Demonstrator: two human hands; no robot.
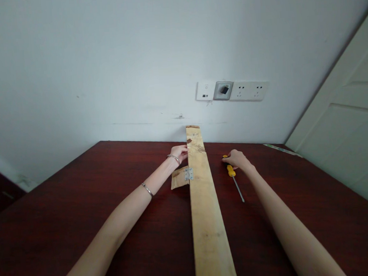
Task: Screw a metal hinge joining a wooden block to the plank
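A long wooden plank (205, 213) runs from the near edge of my view toward the wall. My left hand (180, 152) grips its left edge near the far end, with some fingers hidden by the wood. Just below that hand, a metal hinge (188, 174) joins the plank to a short wooden piece (179, 178) sticking out to the left. To the right of the plank, my right hand (236, 158) is closed around the handle of a screwdriver (231, 171). Its handle is yellow and black, and the metal shaft points down toward me.
The dark red tabletop (141, 243) lies under everything and meets a white wall (116, 54). Wall sockets (248, 91) sit above the table, one with a black plug (225, 90). A flat pale strip (282, 149) lies at the far right edge, near a white door (357, 111).
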